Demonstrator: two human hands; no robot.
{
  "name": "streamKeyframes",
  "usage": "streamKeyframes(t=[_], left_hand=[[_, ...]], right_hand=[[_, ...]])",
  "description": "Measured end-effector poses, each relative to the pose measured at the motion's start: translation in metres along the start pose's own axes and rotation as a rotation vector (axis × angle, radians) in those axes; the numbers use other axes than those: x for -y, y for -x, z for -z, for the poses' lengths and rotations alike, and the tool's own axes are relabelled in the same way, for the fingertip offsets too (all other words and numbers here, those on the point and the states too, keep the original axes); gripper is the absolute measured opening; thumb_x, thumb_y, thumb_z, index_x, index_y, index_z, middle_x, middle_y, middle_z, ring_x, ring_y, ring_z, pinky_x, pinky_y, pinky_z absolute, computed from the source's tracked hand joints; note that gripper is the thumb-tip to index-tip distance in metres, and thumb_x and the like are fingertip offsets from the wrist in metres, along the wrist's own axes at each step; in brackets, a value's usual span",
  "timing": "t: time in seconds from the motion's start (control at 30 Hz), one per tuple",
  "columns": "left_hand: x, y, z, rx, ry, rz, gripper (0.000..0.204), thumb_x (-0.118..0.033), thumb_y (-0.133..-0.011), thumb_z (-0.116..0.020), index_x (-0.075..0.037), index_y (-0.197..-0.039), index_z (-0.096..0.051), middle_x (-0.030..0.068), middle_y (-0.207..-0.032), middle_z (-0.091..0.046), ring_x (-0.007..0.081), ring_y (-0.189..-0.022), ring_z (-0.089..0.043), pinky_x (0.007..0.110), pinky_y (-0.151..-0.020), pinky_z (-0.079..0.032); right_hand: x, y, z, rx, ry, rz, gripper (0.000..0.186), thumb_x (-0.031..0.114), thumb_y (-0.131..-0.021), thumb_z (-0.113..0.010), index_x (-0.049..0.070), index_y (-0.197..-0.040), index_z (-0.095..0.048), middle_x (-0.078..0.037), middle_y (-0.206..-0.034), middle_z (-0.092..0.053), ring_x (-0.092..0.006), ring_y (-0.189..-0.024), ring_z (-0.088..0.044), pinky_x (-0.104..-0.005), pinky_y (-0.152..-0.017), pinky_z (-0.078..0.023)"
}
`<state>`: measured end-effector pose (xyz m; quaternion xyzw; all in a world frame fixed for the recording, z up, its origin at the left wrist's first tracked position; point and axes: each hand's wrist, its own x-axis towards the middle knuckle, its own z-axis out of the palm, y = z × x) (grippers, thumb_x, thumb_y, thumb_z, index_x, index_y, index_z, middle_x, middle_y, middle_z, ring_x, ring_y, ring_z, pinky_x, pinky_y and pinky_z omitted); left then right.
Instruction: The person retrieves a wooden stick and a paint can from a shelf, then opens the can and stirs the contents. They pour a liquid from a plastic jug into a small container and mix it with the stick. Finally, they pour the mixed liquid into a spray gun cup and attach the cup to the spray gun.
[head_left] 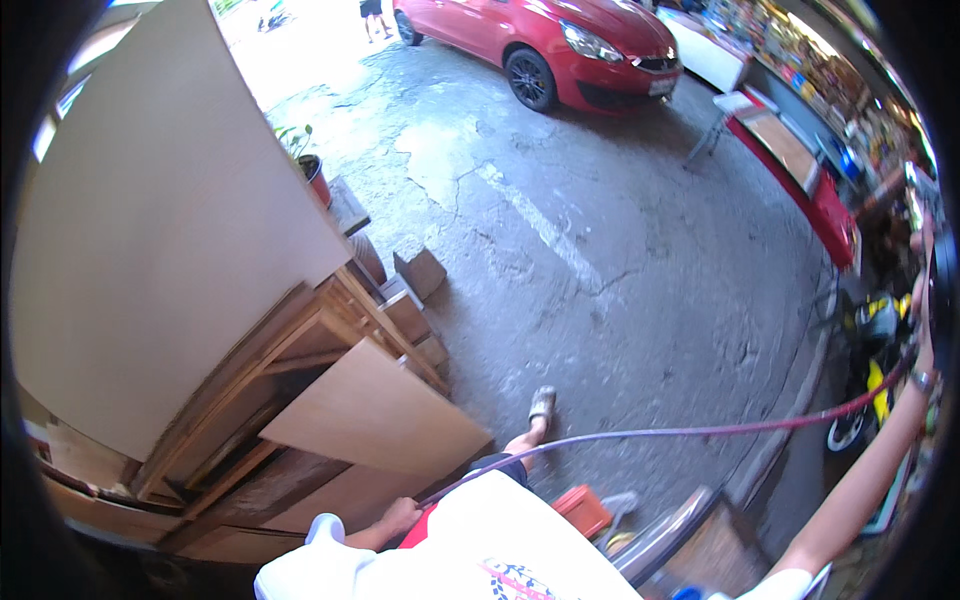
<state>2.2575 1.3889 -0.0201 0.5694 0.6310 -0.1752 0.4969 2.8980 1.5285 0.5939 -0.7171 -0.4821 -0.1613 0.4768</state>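
A thin purplish-pink hose (pixel 640 433) stretches in a shallow curve across the lower part of the head view, from one of my hands to the other. My left hand (pixel 402 516) is low, near my waist, its fingers closed round the hose beside something red (pixel 420 527). Far out at the right rim, my right hand (pixel 922 300) is raised on an outstretched arm with a wristwatch (pixel 922 380). Its fingers are wrapped about the hose, partly cut off and distorted by the picture's edge.
Large wooden boards (pixel 180 220) and a smaller panel (pixel 375 415) lean at left, near blocks (pixel 420 272) and a potted plant (pixel 313 175). A red car (pixel 590 60) stands ahead on concrete. At right are a red-edged table (pixel 790 160) and a yellow-and-black motorcycle (pixel 870 390); an orange object (pixel 582 511) lies below.
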Motion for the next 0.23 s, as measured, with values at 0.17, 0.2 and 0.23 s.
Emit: streamKeyframes(t=[0.17,0.2,0.23], left_hand=[[-0.214,-0.052,0.082,-0.061,0.018,-0.102,0.045,-0.051,-0.092,-0.067,-0.012,-0.107,-0.081,0.0247,-0.086,-0.074,0.0389,-0.083,-0.075,0.047,-0.082,-0.057],[-0.243,-0.055,0.097,-0.069,0.04,-0.077,0.046,-0.053,-0.092,-0.067,-0.012,-0.108,-0.081,0.0238,-0.086,-0.074,0.0387,-0.083,-0.075,0.047,-0.083,-0.058],[-0.266,-0.058,0.114,-0.042,0.037,-0.037,0.048,-0.055,-0.09,-0.066,-0.012,-0.108,-0.081,0.0232,-0.096,-0.076,0.0394,-0.095,-0.074,0.049,-0.092,-0.056]], right_hand=[[-0.143,-0.134,-0.079,-0.005,-0.12,-0.114,0.036,0.025,-0.101,-0.069,-0.005,-0.12,-0.064,-0.016,-0.083,-0.073,-0.0125,-0.035,-0.045,-0.0278,-0.028,-0.03],[-0.177,-0.16,-0.096,-0.005,-0.168,-0.124,0.036,0.025,-0.101,-0.07,-0.005,-0.121,-0.064,-0.016,-0.083,-0.073,-0.0126,-0.035,-0.045,-0.0278,-0.028,-0.03],[-0.211,-0.185,-0.116,-0.003,-0.22,-0.135,0.037,0.025,-0.101,-0.07,-0.004,-0.121,-0.064,-0.016,-0.083,-0.073,-0.0126,-0.035,-0.045,-0.0278,-0.028,-0.03]])
